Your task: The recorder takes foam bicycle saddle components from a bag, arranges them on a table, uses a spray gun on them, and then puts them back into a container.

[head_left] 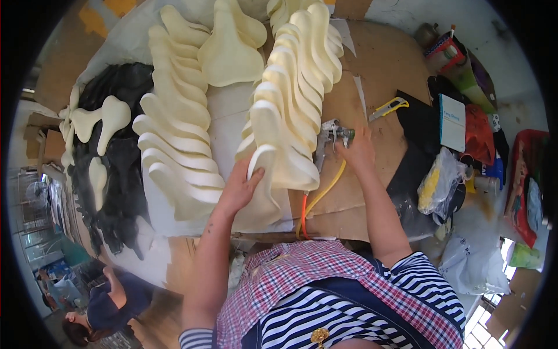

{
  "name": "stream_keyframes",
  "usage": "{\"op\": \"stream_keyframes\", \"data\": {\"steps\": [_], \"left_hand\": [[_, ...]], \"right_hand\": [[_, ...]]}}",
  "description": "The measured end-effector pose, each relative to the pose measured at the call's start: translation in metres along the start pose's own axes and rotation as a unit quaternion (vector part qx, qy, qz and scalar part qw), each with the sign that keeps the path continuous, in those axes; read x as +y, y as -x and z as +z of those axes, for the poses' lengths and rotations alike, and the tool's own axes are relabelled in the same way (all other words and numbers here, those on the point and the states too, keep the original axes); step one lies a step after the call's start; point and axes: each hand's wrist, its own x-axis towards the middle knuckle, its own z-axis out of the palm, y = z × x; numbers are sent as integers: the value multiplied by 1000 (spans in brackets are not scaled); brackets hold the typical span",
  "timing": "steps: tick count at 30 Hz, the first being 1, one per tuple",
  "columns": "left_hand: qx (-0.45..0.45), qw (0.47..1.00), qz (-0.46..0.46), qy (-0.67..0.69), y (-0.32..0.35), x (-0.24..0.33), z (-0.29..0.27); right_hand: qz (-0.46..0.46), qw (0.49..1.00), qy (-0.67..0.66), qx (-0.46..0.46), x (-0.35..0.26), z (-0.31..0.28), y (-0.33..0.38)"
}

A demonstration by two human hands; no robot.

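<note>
My left hand [239, 187] grips the nearest cream foam saddle pad [273, 168] at the front end of a leaning row of such pads [296, 81]. My right hand [359, 150] rests on a metal spray gun [332, 136] lying on the cardboard-covered table [383, 64], just right of that row; whether it grips the gun is unclear. A yellow and orange hose [317, 200] runs from the gun toward my body. A second row of cream pads [174, 134] leans to the left, with one flat pad [231, 49] behind.
A yellow utility knife [388, 108] lies right of the gun. Black covers [119, 168] with a few cream pads lie at the left. Bags, a blue-white booklet [452, 122] and clutter fill the right side. Another person [102, 308] crouches at lower left.
</note>
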Motion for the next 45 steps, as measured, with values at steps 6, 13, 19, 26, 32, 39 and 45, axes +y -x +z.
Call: {"op": "stream_keyframes", "data": {"steps": [6,13,19,26,32,39,45], "left_hand": [[-41,926,-187,326,-6,44,0],[126,966,-99,204,-16,7,22],[208,978,-28,7,-27,3,23],[205,978,5,-48,0,-13,26],[209,978,-11,11,86,-17,9],[352,909,-168,145,297,-129,-10],[603,631,-422,244,543,-276,93]], "right_hand": [[37,994,60,79,25,34,16],[116,969,-168,-143,48,-41,13],[105,992,-66,-9,4,37,32],[30,998,43,-43,130,-44,58],[-159,978,83,-108,88,-68,47],[-469,735,-186,-452,-225,-89,150],[-489,605,-20,-628,-395,-5,345]]}}
